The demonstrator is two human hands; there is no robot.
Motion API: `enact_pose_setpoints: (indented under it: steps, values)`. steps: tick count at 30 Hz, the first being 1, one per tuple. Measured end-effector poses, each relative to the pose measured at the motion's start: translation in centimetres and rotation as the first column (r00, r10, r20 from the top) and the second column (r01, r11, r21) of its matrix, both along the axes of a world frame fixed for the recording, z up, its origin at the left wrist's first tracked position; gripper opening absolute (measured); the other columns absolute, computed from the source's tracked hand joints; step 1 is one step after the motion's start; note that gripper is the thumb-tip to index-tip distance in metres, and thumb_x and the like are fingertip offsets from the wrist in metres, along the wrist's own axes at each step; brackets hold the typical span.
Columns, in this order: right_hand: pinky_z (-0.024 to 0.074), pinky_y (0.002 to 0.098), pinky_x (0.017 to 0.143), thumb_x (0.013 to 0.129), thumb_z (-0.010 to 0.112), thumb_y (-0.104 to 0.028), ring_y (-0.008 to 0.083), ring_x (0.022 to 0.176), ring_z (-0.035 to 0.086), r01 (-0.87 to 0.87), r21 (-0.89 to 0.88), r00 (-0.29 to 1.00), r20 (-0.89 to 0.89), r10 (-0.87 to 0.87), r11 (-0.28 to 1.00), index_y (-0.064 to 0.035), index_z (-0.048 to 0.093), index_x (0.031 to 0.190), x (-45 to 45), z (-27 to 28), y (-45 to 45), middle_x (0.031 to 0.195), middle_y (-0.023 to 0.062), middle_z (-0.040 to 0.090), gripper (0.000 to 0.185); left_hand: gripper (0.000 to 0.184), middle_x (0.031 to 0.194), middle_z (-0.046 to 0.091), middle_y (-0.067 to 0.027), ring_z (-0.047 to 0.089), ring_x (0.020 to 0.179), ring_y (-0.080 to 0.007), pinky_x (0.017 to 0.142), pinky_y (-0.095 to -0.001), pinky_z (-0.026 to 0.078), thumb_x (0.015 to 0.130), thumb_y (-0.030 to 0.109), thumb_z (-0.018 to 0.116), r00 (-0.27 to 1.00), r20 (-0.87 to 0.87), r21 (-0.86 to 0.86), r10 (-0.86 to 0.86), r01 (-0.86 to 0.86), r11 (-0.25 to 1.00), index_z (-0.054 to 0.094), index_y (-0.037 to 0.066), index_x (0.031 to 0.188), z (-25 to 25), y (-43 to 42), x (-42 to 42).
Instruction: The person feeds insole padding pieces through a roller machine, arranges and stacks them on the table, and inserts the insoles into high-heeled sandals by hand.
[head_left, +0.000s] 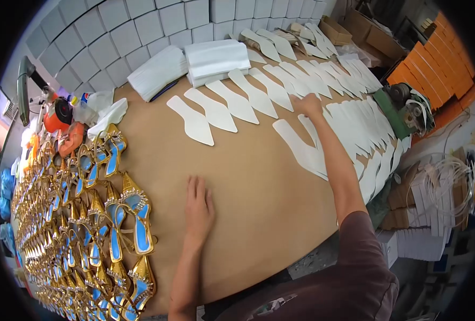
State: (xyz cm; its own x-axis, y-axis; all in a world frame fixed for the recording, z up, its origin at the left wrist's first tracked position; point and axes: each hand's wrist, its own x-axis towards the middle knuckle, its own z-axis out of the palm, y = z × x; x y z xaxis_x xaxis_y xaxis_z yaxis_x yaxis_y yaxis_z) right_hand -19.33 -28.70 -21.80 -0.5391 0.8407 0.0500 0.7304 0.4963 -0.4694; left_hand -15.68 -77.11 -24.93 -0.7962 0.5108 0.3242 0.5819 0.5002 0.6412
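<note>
My left hand (199, 211) lies on the brown tabletop (237, 176), its fingers stretched out and nothing in it. Farther off, my right hand (308, 105) is over the rows of white shoe insoles, its fingers closed at the tip of one white insole (281, 90). A row of overlapping insoles (216, 111) runs to the left of that hand. Beneath my right forearm is another white insole (300, 147), partly covered by the arm. To the right, several more insoles (360, 125) lie fanned in dense overlapping rows.
Gold pointed sandals (135, 224) with blue footbeds crowd the table's left side. Stacks of white sheets (216, 59) lie at the back, before a wall of white boxes (157, 27). A green machine (400, 109) stands at the right edge, near orange boxes (430, 64).
</note>
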Motion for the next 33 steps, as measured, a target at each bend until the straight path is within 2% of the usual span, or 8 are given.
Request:
enact_pose_setpoints:
  steps: [4,9,13,18,24,28,31,33]
  values:
    - [0.0538,0.0441,0.072,0.079,0.079,-0.028,0.0335,0.078,0.068,0.013,0.064,0.984,0.176,-0.024,0.998,0.0004,0.072,0.094,-3.2,-0.6,-4.0,0.086,0.0156,0.073,0.033,0.048,0.154,0.035,-0.0223,0.028,0.146,-0.043,0.112,-0.0485,0.036,0.094,0.002,0.055,0.995,-0.101,-0.02,-0.019,0.017,1.0,0.044,0.0,0.141,0.2,4.5,-5.8]
    - [0.0518,0.0312,0.057,0.077,0.085,-0.025,0.0256,0.057,0.064,0.081,-0.14,0.996,-0.026,-0.086,0.987,0.0038,0.068,0.086,-4.9,-1.6,-1.7,0.076,0.0153,0.069,0.034,0.043,0.149,0.044,-0.0175,0.035,0.143,-0.0397,0.113,-0.0493,0.035,0.096,0.009,0.056,0.923,-0.38,-0.099,-0.068,0.032,0.995,0.05,0.003,0.138,-0.7,7.9,-11.4]
    - [0.0497,0.0305,0.055,0.074,0.087,-0.022,0.0235,0.056,0.061,0.031,-0.846,0.934,-0.165,-0.316,0.533,0.003,0.067,0.083,-6.1,1.2,0.4,0.071,0.0137,0.066,0.033,0.034,0.134,0.059,-0.0153,0.047,0.134,-0.0361,0.109,-0.0471,0.038,0.098,0.016,0.056,0.972,-0.216,-0.13,-0.095,0.068,0.989,0.058,0.003,0.129,-1.8,8.0,-12.8]
    - [0.0445,0.03,0.048,0.076,0.084,-0.022,0.0175,0.051,0.053,0.045,-0.659,0.957,-0.189,-0.222,0.751,-0.0013,0.066,0.08,-6.9,-1.7,-4.3,0.065,0.0098,0.061,0.027,0.029,0.118,0.068,-0.0145,0.056,0.122,-0.0334,0.105,-0.046,0.04,0.1,0.02,0.053,0.913,0.361,0.434,0.189,-0.344,0.833,0.063,0.002,0.121,1.4,10.9,-11.5]
    - [0.0481,0.03,0.049,0.078,0.08,-0.024,0.0205,0.055,0.056,0.03,-0.096,0.997,0.075,-0.023,0.995,-0.0014,0.068,0.089,-7.5,-0.2,-9.1,0.075,0.0107,0.066,0.028,0.029,0.114,0.068,-0.015,0.056,0.118,-0.0325,0.105,-0.0455,0.037,0.102,0.019,0.048,0.976,-0.196,0.078,0.098,-0.084,0.993,0.062,0.003,0.122,-1.1,15.4,-12.0]
    - [0.0454,0.0306,0.047,0.073,0.081,-0.022,0.0188,0.053,0.057,0.054,-0.875,0.935,-0.126,-0.333,0.481,-0.0021,0.067,0.082,-8.3,2.5,-7.3,0.071,0.01,0.064,0.026,0.029,0.114,0.068,-0.014,0.053,0.121,-0.0324,0.105,-0.0453,0.033,0.098,0.016,0.054,0.991,-0.072,0.182,0.113,-0.098,0.978,0.06,0.002,0.123,-3.1,15.5,-13.0]
    - [0.0491,0.0306,0.053,0.07,0.081,-0.021,0.0207,0.062,0.062,0.037,-0.818,0.957,-0.136,-0.256,0.574,-0.0018,0.069,0.085,-9.0,1.6,-12.0,0.074,0.0115,0.067,0.028,0.034,0.114,0.068,-0.0132,0.052,0.122,-0.032,0.105,-0.0452,0.033,0.095,0.015,0.057,0.994,-0.086,0.113,0.074,-0.064,0.991,0.057,0.002,0.125,-3.4,14.8,-12.4]
    - [0.0397,0.0292,0.042,0.075,0.076,-0.019,0.0184,0.048,0.049,0.049,-0.098,0.999,-0.01,-0.051,0.994,-0.0019,0.07,0.085,-10.3,-1.9,-14.8,0.066,0.0091,0.06,0.021,0.039,0.115,0.068,-0.0123,0.051,0.122,-0.0316,0.104,-0.045,0.033,0.091,0.013,0.061,0.992,-0.124,0.054,0.04,-0.033,0.998,0.055,0.001,0.128,-2.8,14.6,-12.8]
